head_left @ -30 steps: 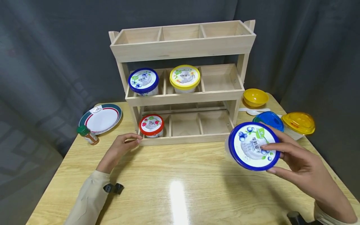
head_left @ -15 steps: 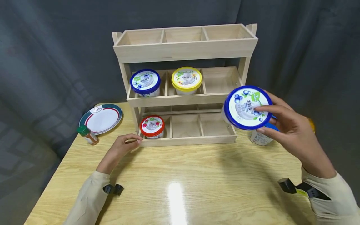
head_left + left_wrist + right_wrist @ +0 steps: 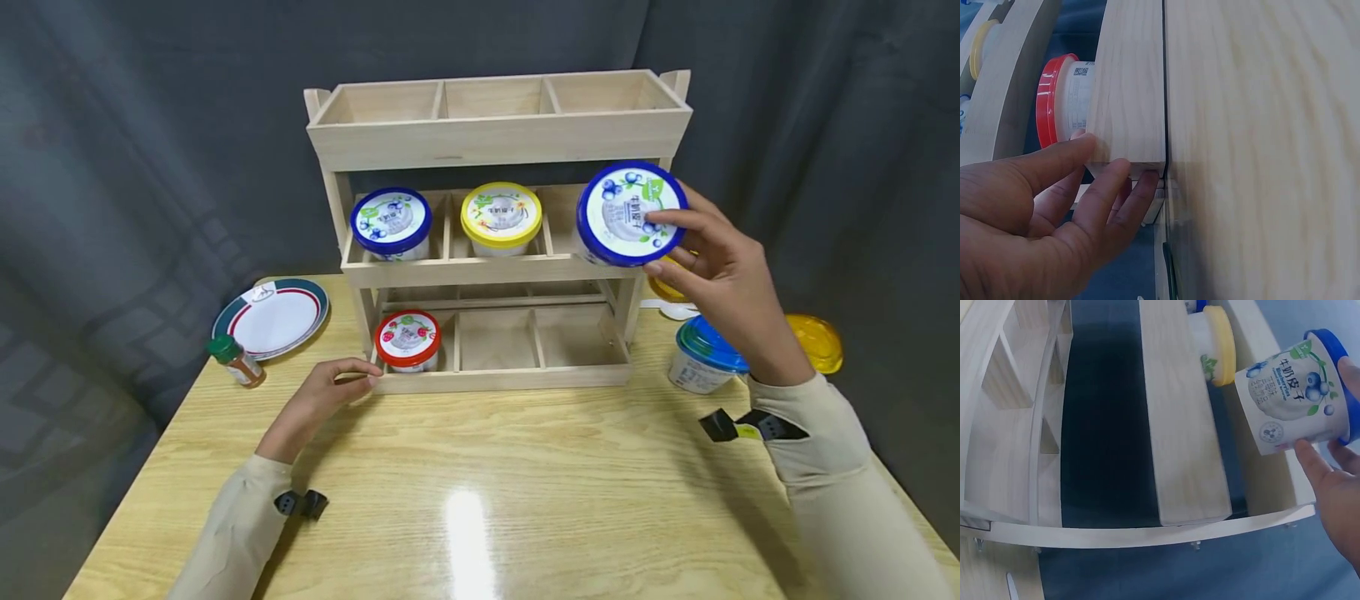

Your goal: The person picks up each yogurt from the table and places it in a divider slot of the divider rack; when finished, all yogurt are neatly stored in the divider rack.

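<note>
My right hand [image 3: 720,271] grips a blue-lidded blueberry tub [image 3: 632,213] by its lid, with the label side showing in the right wrist view. The tub [image 3: 1297,394] is tilted above the right compartment of the middle tier of a wooden rack [image 3: 495,268]. My left hand [image 3: 322,404] holds the front left corner of the rack's bottom tier, its fingertips against the board end in the left wrist view. Beside that hand, a red-lidded tub [image 3: 408,340] sits in the bottom left compartment. Another blue-lidded tub [image 3: 391,222] and a yellow-lidded tub [image 3: 501,218] occupy the middle tier's left and centre compartments.
Left of the rack lie plates [image 3: 270,318] and a green-capped spice jar [image 3: 236,360]. At right stand a blue-lidded container [image 3: 701,362], a yellow-lidded container [image 3: 819,343], a yellow bowl [image 3: 667,287] partly hidden and white spoons [image 3: 675,310]. Dark curtains surround the wooden table [image 3: 465,450].
My right hand has carried the blueberry tub up and leftward, from over the table's right side to the middle tier's right compartment. The left hand stays at the rack's corner.
</note>
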### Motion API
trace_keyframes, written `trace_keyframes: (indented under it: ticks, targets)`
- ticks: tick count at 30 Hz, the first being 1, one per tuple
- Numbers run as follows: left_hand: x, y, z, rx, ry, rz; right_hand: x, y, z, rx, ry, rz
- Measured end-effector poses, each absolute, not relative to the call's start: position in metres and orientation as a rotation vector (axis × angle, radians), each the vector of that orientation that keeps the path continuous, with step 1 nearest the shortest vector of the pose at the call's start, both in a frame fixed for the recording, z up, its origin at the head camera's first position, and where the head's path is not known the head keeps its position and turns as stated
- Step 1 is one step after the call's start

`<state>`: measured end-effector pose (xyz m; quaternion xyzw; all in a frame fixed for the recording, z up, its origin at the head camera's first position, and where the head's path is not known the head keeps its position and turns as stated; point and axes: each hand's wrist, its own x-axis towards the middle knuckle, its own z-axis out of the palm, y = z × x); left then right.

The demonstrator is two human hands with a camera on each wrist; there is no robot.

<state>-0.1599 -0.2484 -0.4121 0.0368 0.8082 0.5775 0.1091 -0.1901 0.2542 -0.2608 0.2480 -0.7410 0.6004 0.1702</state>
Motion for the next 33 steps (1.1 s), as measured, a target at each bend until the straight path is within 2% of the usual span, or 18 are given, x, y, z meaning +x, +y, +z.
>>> trace_keyframes:
  ticks: [9, 19, 26, 33]
  targets:
    - [-0.158, -0.248, -0.411, 0.075, 2.386, 1.664, -0.213, 0.250, -0.265, 0.689, -2.139, 1.632]
    - [-0.157, -0.246, -0.410, 0.094, 2.416, 1.645, -0.230, 0.245, -0.273, 0.781, -2.045, 1.793]
    - [-0.156, -0.246, -0.411, 0.099, 2.407, 1.646, -0.234, 0.239, -0.272, 0.574, -2.340, 1.547]
    - [-0.157, -0.246, -0.409, 0.089, 2.402, 1.642, -0.229, 0.243, -0.268, 0.497, -2.461, 1.372]
